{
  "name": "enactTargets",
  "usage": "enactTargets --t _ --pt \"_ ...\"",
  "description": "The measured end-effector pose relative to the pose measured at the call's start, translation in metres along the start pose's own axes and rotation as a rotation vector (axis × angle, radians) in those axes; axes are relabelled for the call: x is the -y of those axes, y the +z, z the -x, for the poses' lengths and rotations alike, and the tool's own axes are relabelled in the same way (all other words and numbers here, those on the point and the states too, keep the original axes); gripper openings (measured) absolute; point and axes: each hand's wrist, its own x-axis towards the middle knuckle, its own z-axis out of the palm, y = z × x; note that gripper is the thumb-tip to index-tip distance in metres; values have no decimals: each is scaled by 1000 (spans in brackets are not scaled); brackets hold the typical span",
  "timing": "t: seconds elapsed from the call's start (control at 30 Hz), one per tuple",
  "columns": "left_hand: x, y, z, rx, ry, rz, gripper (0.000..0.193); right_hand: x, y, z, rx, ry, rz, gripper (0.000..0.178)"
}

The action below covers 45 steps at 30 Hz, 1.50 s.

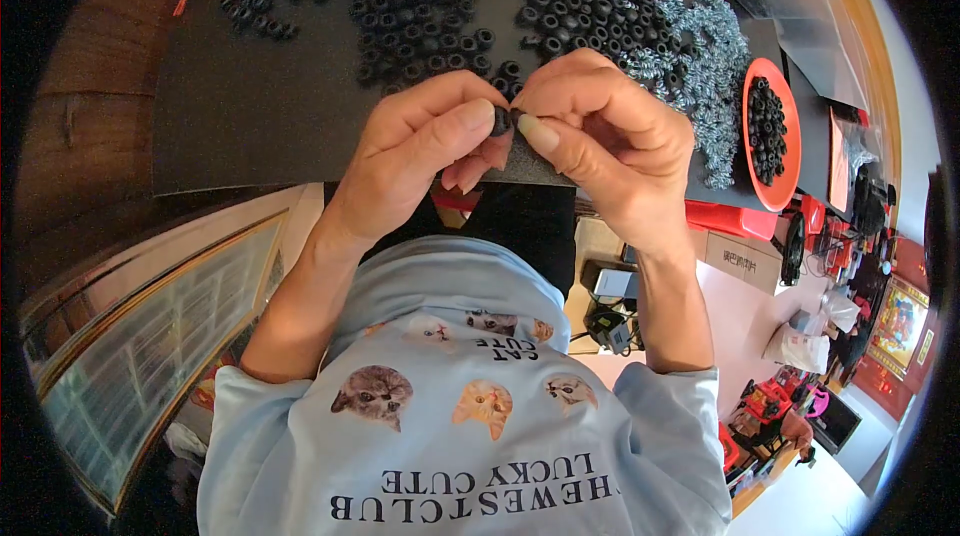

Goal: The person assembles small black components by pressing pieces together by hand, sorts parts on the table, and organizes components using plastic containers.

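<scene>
While both hands meet over the table (pixel 270 121), a black ring (pixel 501 123) is pinched by the left hand (pixel 425 141)

Where the fingertips come together, the black ring is located near the front edge of the table, at about the middle of its width. Left hand: closed on the black ring between thumb and forefinger. Right hand (pixel 608 141): thumb and forefinger pinched on a small dark piece (pixel 517 118), just beside the black ring. Whether this piece is separate or part of the ring cannot be told; the fingers cover most of it.

Beyond the hands, loose black rings (pixel 410 21) are spread across the dark tabletop, sparser at the left and denser toward the right. Small silvery metal pieces (pixel 718 66) are heaped along the right side of the dense group, partly mixed with it. At the right end of the table, an orange-red plate (pixel 777 198) holds a further batch of black rings.

Around the work area: a light blue shirt (pixel 300 456) with printed cat faces, worn by the person; a cardboard box (pixel 742 261) at the right; a gold-framed panel (pixel 170 336) at the lower left.
</scene>
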Motion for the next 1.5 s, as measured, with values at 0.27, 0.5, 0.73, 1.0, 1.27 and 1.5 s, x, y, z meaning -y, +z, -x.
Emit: enactTargets --t 0.27,0.5,0.73,1.0,1.27,1.5 --pt "1 0 1 0 1 -22 28 2 3 2 -3 -93 224 12" --pt "2 2 0 22 1 -59 30 3 3 6 -9 -34 89 10" --pt "2 2 0 26 42 -145 30 14 7 12 -49 167 25 7" --pt "3 1 -2 41 36 -143 30 16 9 12 -80 171 -73 7" --pt "1 5 0 9 25 -165 33 9 9 13 -78 175 -71 8" --pt "-1 3 1 28 7 -158 35 2 9 15 -104 -33 229 17"
